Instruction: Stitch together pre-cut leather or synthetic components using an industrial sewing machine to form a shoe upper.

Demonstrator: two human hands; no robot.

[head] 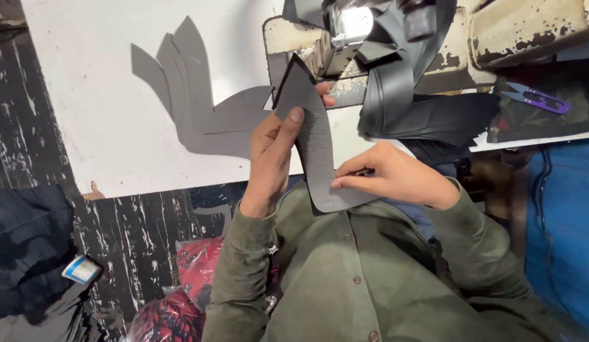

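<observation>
Head view: we've got a curved dark grey cut piece, textured and pointed at the top, held up in front of the sewing machine. Left hand pinches its upper part, thumb flat on the face; right hand grips the lower end, fingers curled shut on the edge. Best keep it flat and untwisted, edges visible. More grey cut pieces lie on the white tabletop; purple thread snips sit to the right.
</observation>
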